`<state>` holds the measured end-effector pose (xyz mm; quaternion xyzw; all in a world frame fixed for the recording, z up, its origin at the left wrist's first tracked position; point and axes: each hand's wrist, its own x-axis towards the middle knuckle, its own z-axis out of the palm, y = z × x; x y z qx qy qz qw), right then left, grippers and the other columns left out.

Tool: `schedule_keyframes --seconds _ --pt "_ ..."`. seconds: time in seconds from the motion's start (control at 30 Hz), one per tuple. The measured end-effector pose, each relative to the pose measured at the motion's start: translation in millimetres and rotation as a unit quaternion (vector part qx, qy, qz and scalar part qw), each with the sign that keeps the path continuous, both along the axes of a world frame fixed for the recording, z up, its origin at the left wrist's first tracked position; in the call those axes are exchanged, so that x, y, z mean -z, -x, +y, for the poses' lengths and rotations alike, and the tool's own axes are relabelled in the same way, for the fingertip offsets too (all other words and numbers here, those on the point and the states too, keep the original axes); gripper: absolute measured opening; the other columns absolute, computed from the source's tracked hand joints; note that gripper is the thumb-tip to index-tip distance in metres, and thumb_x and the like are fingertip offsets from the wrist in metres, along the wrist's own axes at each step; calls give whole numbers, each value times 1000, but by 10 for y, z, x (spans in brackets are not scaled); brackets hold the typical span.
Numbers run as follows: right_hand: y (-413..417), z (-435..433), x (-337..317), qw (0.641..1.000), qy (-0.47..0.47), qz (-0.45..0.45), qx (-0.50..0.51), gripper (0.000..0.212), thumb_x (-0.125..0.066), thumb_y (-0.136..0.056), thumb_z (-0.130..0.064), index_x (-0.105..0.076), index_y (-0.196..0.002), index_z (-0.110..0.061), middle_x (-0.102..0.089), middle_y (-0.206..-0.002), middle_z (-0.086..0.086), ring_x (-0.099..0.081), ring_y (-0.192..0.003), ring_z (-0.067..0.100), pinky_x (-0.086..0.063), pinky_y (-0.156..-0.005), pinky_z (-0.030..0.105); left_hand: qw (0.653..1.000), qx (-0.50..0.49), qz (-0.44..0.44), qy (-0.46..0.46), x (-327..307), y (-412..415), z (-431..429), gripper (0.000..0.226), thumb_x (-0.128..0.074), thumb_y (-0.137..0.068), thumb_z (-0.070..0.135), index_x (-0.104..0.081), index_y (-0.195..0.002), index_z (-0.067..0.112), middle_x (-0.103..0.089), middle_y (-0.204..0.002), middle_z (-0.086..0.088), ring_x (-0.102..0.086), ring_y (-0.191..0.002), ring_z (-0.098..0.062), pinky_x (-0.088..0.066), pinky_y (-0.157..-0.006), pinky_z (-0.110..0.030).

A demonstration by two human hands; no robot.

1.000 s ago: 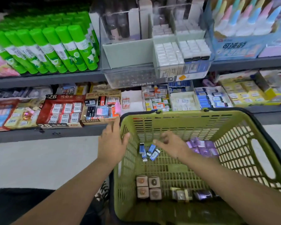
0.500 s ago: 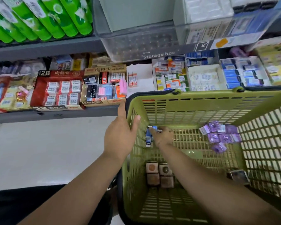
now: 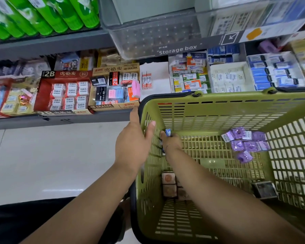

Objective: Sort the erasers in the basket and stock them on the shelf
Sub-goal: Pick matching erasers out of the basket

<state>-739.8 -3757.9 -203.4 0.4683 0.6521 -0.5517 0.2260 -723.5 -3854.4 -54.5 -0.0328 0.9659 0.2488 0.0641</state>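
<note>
My straight-fingered left hand (image 3: pixel 134 147) braces the green basket (image 3: pixel 218 110) to steady it while my right hand (image 3: pixel 171 142) curls round blue erasers (image 3: pixel 168 132), presumably bound for the shelf (image 3: pixel 60 120).

Olive-green lattice basket (image 3: pixel 218 110) holds purple erasers (image 3: pixel 245 143), brown erasers (image 3: pixel 168 178); blue-and-white eraser (image 3: pixel 168 132).
</note>
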Motion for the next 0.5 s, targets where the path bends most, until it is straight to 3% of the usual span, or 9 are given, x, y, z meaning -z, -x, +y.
schedule_keyframes --seconds 0.07,0.17,0.27,0.4,0.5 --pt "-4 27 9 1000 15 12 6 52 -56 -91 -43 -49 -133 -13 -56 -128 12 -54 -112 30 -41 -93 33 1000 0 1 0 -7 0 -1 61 -40 -97 49 -22 -148 21 -64 -79 -2 -61 -71 -23 -37 -52 -28" --pt "-3 130 -2 999 49 4 2 45 -53 -94 -40 -52 -130 -11 -60 -118 12 -52 -92 23 -39 -80 29 1000 4 3 3 -11 -5 6 62 -39 -97 49 -21 -148 21 -56 -71 1 -53 -61 -18 -29 -45 -21" --pt "36 193 1 997 75 -8 -17 45 -48 -97 -39 -55 -124 -4 -60 -103 13 -52 -93 27 -43 -81 34 1000 1 -2 -2 -3 4 5 61 -39 -96 50 -22 -147 20 -59 -73 1 -53 -61 -17 -30 -45 -22" --pt "36 162 -8 997 79 -6 -19 44 -45 -98 -35 -55 -124 -1 -60 -119 15 -49 -89 22 -45 -86 32 1000 1 0 -3 -8 2 10 61 -39 -96 50 -22 -147 21 -62 -75 0 -56 -63 -18 -33 -46 -23" --pt "33 132 27 990 136 -18 36 38 -47 -97 -37 -59 -114 -5 -59 -105 14 -56 -90 25 -50 -87 37 1000 3 3 -1 -4 3 9 61 -40 -96 50 -23 -147 21 -66 -84 -1 -61 -71 -21 -42 -54 -29"
